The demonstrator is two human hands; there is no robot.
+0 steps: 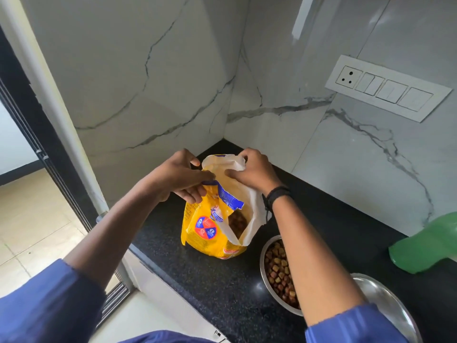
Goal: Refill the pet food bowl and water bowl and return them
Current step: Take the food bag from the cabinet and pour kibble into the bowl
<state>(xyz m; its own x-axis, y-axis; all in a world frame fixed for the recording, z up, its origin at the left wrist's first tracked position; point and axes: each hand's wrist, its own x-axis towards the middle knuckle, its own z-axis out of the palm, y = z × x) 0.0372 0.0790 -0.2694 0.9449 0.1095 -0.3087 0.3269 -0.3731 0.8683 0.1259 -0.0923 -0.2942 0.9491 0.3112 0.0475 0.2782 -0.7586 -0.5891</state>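
Kibble (277, 268) is already heaping in the food bowl (277, 302), so the person seems to be closing up the yellow food bag (210, 233) rather than pouring from it. The bag is standing upright on the black counter (222, 288), back in the corner.

Both hands are working at its torn mouth. The left hand (184, 178) is pinching the yellow-and-blue front flap between thumb and fingers; the right hand (249, 173) is gripping the white inner lining on the far side. They are sitting a little apart, with the mouth gaping between them and brown pieces showing inside.

To do this well, I'd say bring the two edges flat together first, press the air out, then roll downward. The bag is leaning on nothing, so one hand should be steadying it.

The filled bowl is lying just beside the bag's base, directly under the right forearm — an elbow dropping could clip it. A second steel bowl (385, 300), holding no food and probably the water bowl, is sitting nearer the person, apparently touching the first.
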